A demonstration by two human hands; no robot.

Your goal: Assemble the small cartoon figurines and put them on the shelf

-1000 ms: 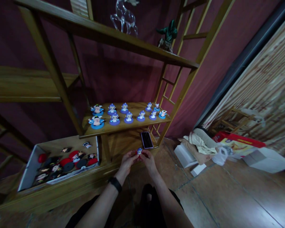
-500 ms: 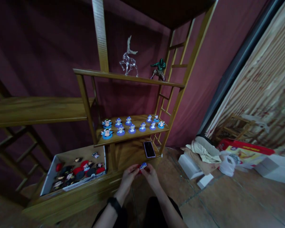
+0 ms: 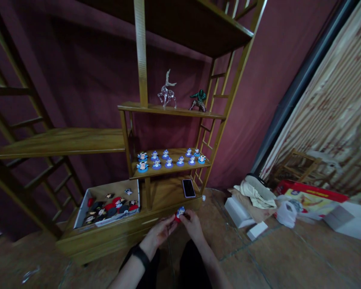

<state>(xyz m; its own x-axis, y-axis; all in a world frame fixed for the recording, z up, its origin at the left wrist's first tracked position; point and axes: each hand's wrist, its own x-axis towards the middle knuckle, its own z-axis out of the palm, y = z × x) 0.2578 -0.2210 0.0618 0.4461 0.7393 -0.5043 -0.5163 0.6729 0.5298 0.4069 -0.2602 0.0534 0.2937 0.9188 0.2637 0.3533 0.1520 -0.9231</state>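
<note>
Both my hands meet low in the middle of the view, in front of a wooden shelf unit (image 3: 141, 64). My left hand (image 3: 161, 232) and my right hand (image 3: 193, 224) pinch a small figurine (image 3: 179, 212) with a blue cap and a red base between their fingertips. A black band sits on my left wrist. Several blue-based figurines (image 3: 168, 159) stand in two rows on a low shelf above my hands. A dark phone (image 3: 188, 188) lies flat on the bottom board just beyond my right hand.
An open white box (image 3: 87, 200) at the lower left holds several red and black figurines. A glass deer (image 3: 167, 90) and a green figure (image 3: 199, 100) stand on a higher shelf. White boxes (image 3: 239, 208), cloth, a plastic bag and a red box (image 3: 309, 192) lie on the tiled floor at right.
The view has pulled back and tilted up, so more of the shelf unit shows. Both hands keep hold of the small figurine and have sunk lower in the picture.
</note>
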